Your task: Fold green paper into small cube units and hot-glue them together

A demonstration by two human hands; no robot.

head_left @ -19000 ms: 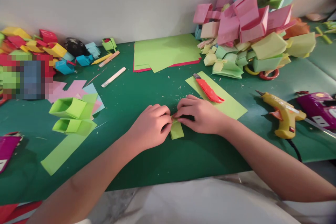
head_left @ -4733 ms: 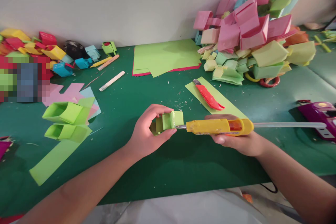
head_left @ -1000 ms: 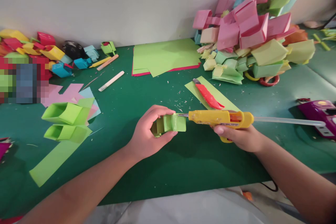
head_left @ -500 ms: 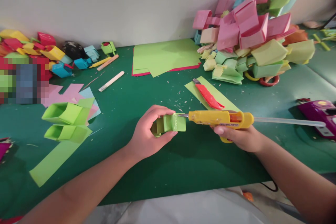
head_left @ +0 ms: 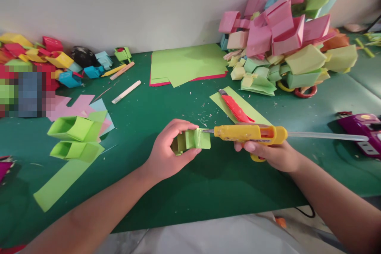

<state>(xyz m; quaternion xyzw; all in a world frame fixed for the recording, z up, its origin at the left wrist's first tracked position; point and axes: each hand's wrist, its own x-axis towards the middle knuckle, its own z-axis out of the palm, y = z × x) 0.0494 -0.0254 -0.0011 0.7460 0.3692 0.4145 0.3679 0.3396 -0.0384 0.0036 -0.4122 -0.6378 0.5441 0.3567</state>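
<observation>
Between the thumb and fingers of my left hand (head_left: 168,151) is a small folded light-green paper box (head_left: 204,139), with a shiny streak of glue on its face. My right hand (head_left: 276,154) grips a yellow hot glue gun (head_left: 238,132), a long clear glue stick (head_left: 324,136) poking out of its back end. The gun's metal nozzle points left and meets the upper edge of the paper box. Just beyond the gun, a red utility knife (head_left: 238,109) lies on a green paper strip (head_left: 220,96).
Two green paper tubes (head_left: 71,128) and a long strip (head_left: 65,184) lie on the left. Green sheets (head_left: 187,61) are stacked by the wall. Folded pink and yellow paper boxes (head_left: 285,27) pile up at back right. A purple power strip (head_left: 360,127) sits far right.
Hardly anything differs. My right hand's fingers have shifted slightly around the glue gun's handle, while the nozzle stays at the box's edge. My left hand holds still.
</observation>
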